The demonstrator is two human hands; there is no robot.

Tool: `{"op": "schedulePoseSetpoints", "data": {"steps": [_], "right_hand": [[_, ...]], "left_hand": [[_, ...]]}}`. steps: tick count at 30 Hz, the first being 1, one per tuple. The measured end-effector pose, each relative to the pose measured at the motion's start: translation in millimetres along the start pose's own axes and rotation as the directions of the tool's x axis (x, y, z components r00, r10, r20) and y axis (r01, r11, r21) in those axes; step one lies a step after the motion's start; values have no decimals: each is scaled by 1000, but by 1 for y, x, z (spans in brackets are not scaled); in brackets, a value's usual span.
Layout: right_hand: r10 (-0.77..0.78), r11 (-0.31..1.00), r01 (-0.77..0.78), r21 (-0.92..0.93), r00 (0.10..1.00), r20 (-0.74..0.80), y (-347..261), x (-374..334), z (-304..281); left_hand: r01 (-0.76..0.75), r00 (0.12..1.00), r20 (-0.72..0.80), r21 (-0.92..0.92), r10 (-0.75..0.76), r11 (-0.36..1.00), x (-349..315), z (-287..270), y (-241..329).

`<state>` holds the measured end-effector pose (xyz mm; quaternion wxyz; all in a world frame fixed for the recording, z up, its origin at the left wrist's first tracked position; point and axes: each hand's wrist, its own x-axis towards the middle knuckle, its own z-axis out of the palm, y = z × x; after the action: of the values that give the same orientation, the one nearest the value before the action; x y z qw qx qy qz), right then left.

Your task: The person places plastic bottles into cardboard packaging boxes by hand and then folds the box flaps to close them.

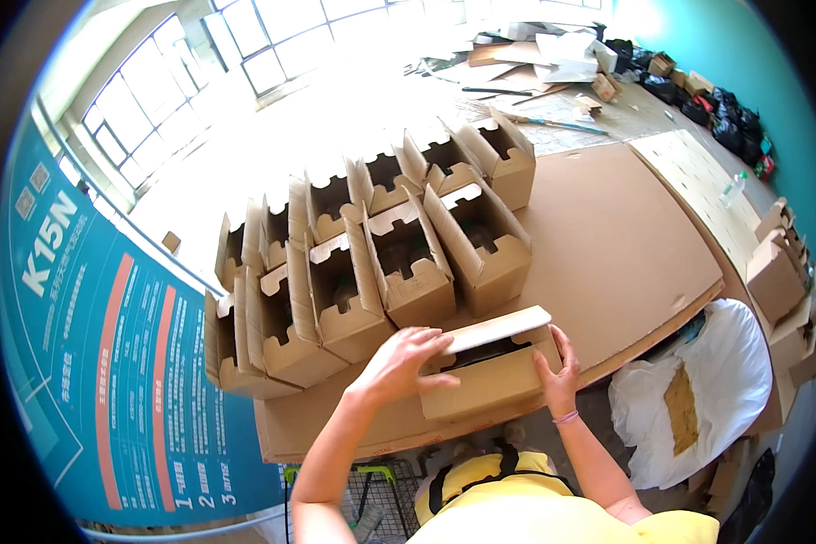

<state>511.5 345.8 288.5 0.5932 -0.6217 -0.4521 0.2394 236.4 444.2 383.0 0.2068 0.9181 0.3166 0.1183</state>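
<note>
A brown cardboard box (480, 390) sits at the near edge of the cardboard-covered table, its top partly open and a long flap raised at the back. My left hand (403, 364) is around the box's left end, fingers at the flap and thumb along the front. My right hand (558, 367) grips the opposite end, thumb on the front side and fingers behind. The dark inside shows only as a narrow gap, so its contents are hidden. Just beyond stand several similar boxes in two rows, among them an open box (417, 295) with dark items inside.
Flat cardboard sheeting (621, 227) covers the table. A teal printed banner (91, 363) stands at the left. White plastic sacking (734, 381) bulges at the right, near stacked cartons (775, 276) and a clear bottle (733, 189). A wire basket (385, 494) is below the near edge.
</note>
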Motion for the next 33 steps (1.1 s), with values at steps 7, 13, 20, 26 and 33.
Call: {"op": "schedulePoseSetpoints", "data": {"steps": [7,13,20,26,33], "right_hand": [[-18,999,9,-52,986,-165,-4,0,11],[-4,999,-5,-43,977,-213,-9,1,15],[13,999,0,52,970,-242,11,28,-4],[46,952,24,305,974,-222,73,115,-47],[180,909,-49,415,942,-284,165,266,-59]], "left_hand": [[-195,949,268,92,165,976,-10,12,-5],[-278,916,343,165,209,946,-6,5,-7],[-190,971,175,159,161,969,2,42,16],[23,984,-179,178,9,984,50,109,82],[319,861,-468,192,-199,928,174,164,150]]}}
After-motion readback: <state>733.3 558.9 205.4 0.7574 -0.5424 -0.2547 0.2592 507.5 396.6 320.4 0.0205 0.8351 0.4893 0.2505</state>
